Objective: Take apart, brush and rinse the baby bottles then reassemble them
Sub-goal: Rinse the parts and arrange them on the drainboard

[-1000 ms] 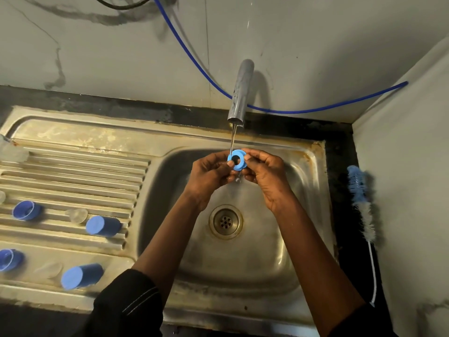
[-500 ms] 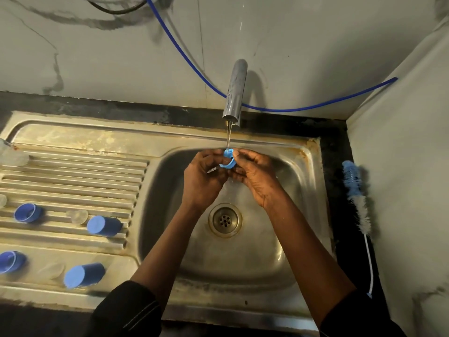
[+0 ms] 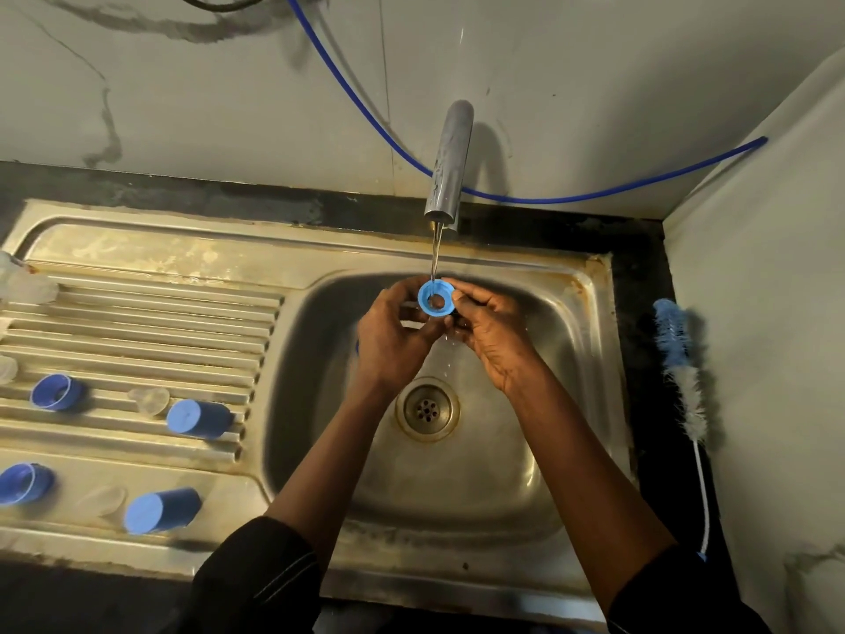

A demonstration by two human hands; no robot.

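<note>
Hands (image 3: 388, 340) (image 3: 496, 343) pinching blue ring (image 3: 430, 292), its underside hidden

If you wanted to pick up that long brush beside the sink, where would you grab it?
Probably the thin white handle at the near end of the brush, pinched from above on the sink side. The far half is soft bristles, and the wall stands close on its right, leaving little room there.

Blue ring (image 3: 426, 298) turned flat, its hole facing the camera
</note>
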